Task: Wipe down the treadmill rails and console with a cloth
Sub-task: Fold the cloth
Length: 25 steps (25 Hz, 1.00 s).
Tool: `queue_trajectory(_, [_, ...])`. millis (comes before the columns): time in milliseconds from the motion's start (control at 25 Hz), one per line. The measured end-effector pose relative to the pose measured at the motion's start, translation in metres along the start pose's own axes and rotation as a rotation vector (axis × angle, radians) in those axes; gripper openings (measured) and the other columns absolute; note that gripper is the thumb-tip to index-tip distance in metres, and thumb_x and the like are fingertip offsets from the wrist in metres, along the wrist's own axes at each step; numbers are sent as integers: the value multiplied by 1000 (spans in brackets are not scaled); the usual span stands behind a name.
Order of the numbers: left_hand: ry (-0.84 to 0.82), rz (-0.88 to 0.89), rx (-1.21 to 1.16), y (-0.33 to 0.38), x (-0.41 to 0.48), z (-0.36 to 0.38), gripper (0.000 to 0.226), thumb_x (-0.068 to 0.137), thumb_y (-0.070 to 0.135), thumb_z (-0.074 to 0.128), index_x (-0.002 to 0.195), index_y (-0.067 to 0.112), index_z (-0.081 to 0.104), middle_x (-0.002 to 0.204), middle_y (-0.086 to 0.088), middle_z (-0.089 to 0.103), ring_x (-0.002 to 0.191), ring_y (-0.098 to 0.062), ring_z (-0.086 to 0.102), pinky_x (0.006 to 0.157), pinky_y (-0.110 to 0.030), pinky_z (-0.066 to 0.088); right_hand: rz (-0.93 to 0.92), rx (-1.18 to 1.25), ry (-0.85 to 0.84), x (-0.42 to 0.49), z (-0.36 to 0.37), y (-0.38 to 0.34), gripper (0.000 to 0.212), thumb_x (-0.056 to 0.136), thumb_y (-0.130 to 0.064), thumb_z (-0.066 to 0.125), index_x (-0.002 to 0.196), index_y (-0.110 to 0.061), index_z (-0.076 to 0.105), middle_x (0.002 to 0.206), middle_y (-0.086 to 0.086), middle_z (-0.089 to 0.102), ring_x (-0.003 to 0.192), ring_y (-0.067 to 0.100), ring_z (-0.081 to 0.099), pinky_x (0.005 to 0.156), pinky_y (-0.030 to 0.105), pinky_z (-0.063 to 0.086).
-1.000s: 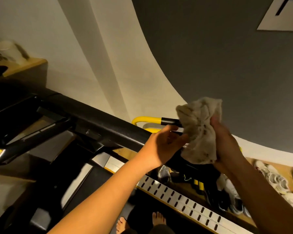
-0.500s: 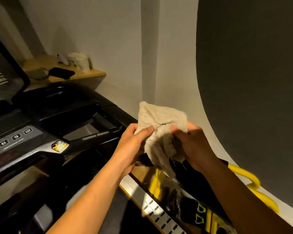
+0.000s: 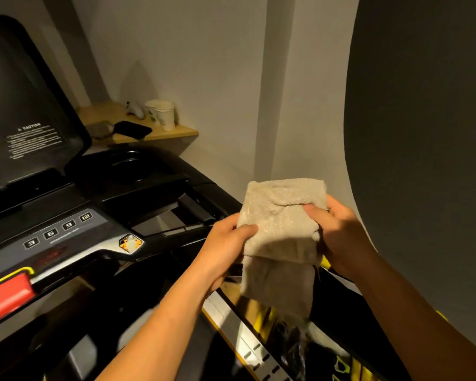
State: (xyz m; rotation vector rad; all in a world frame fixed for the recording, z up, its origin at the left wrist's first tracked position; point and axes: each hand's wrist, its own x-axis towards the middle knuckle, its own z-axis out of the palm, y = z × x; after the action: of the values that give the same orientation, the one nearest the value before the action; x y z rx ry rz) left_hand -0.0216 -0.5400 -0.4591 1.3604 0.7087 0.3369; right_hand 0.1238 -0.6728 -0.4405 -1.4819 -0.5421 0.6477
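— Where was the cloth (image 3: 280, 229)?
— Between the left hand (image 3: 223, 251) and the right hand (image 3: 338, 235), to the right of the console (image 3: 52, 215).
— And behind the console?
— A shelf (image 3: 182, 132) was at the wall, and two cups (image 3: 162, 114) stood on its right part.

Behind the cloth (image 3: 282, 232), most fingers of the left hand (image 3: 226, 251) and right hand (image 3: 341, 237) are hidden. Below the cloth, the dark and yellow things (image 3: 294, 350) are blurred past telling. Far left of the cloth, the console (image 3: 25, 105) is cut off by the view's left edge, its caution text (image 3: 32, 141) is too small to read, and the red key (image 3: 6, 298) is blurred and cropped
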Motion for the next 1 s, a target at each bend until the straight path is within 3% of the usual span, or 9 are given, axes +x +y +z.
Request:
queue_trajectory(120, [-54,-65,-340,4,1,-6,25,97,14,49,113,15,68,106,-8,74,95,-20,70,78,-35,57,25,-23,1,4,-12,2,21,97,-19,52,109,-21,69,107,6,73,103,25,68,96,53,50])
queue_trajectory(200, [-149,-103,-537,8,-1,-4,25,97,12,49,117,11,64,112,-11,72,100,-22,70,84,-37,58,42,-1,-27,5,-17,1,21,98,-17,50,111,-17,67,107,8,73,102,26,69,96,52,51])
queue_trajectory(400, [-208,-117,-261,7,-1,6,37,88,5,63,124,8,56,113,-12,68,92,-21,69,70,-31,58,58,123,-55,5,-24,2,23,100,-16,47,118,-14,61,114,10,70,108,29,67,95,50,52])
queue_trajectory(560, [-301,-84,-299,7,-4,9,37,88,9,63,124,3,61,119,-14,68,107,-26,67,89,-34,55,51,253,-115,6,-26,7,30,101,-16,43,128,-21,55,121,7,67,111,26,65,91,44,54])
queue_trajectory(680, [-191,-43,-296,10,-6,6,30,92,5,56,121,5,63,116,-12,71,107,-26,67,90,-37,54,79,203,-110,12,-16,11,30,96,-24,55,125,-28,56,118,2,69,108,23,67,95,46,52])
queue_trajectory(840, [89,40,-290,21,1,-20,29,94,3,55,122,9,61,114,-14,70,102,-28,70,86,-42,56,193,7,-260,23,18,9,78,76,-5,77,136,-37,38,126,8,60,105,24,67,96,46,52])
queue_trajectory(920, [159,97,-231,36,1,-45,41,90,5,63,129,13,52,113,-11,71,99,-25,71,85,-41,56,95,-39,-233,36,50,-4,73,75,3,77,124,-42,46,126,15,59,103,30,67,91,51,54])
queue_trajectory(1000, [138,214,-89,59,-1,-77,76,77,4,78,135,29,36,118,-3,66,105,-17,68,90,-38,55,6,-100,-210,51,83,-31,54,76,2,75,111,-36,59,124,13,61,98,30,68,85,49,57])
